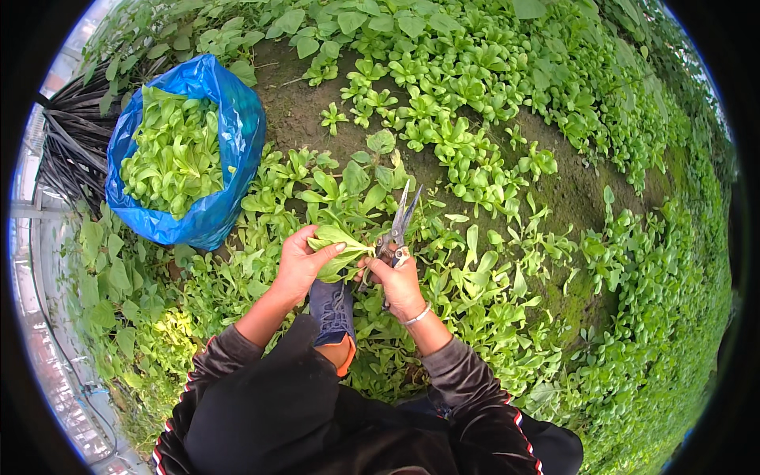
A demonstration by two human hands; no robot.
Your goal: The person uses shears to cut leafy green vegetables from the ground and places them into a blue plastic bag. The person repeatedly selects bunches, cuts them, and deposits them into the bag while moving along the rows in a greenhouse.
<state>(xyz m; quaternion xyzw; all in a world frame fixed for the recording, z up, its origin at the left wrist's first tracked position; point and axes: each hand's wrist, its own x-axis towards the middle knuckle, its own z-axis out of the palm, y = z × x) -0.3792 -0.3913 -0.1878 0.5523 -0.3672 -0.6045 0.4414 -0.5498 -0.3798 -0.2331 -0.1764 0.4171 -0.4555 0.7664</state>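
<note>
My left hand (pixel 301 261) pinches the leaves of a small cut leafy green plant (pixel 339 244) between thumb and fingers. At the plant's stem end, the fingers of my right hand (pixel 396 283) touch the base. That same hand also holds a pair of spring-loaded garden snips (pixel 399 228), whose blades point up and away from me and stand slightly apart. Part of the handles is hidden in the palm. Up to the left stands a blue plastic bag (pixel 242 127), its mouth wide, filled with picked leafy greens (pixel 175 154).
My shoe (pixel 332 312) is planted among low greens just below my hands. Bare soil (pixel 297 113) lies beyond, with dense rows of leafy plants (pixel 469 136) to the right. A bundle of black strips (pixel 77 136) rests behind the bag, near a pale wall edge (pixel 41 285).
</note>
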